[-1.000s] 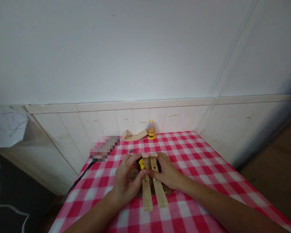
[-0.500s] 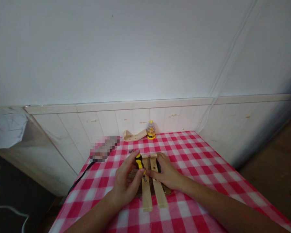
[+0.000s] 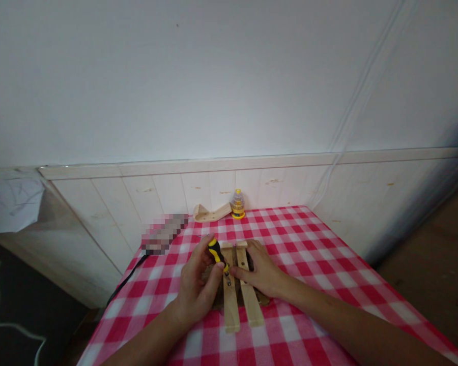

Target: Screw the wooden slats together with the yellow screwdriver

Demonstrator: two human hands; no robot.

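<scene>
My left hand (image 3: pixel 196 287) is closed around a yellow-and-black screwdriver (image 3: pixel 217 251), thumb and fingers on the handle. The screwdriver leans to the left, its metal tip down on the left wooden slat (image 3: pixel 231 312). A second slat with holes (image 3: pixel 252 305) runs beside it, and a short wooden crosspiece lies across their far ends. My right hand (image 3: pixel 262 270) grips this wooden piece from the right side, with the thumb reaching over toward the left slat. Under the slats is a brown flat thing (image 3: pixel 218 303), mostly hidden. Whether a screw sits under the tip is too small to tell.
A red-and-white checked cloth (image 3: pixel 290 333) covers the table. Against the panelled wall stand a curved wooden piece (image 3: pixel 211 215) and a clear, yellow-based tiered bit case (image 3: pixel 237 206). A blurred-out object with a black strap (image 3: pixel 127 277) lies at the left edge.
The screwdriver's handle has tipped further left in my left hand, while its tip stays at about the same spot. My right hand and the wooden piece have hardly moved.
</scene>
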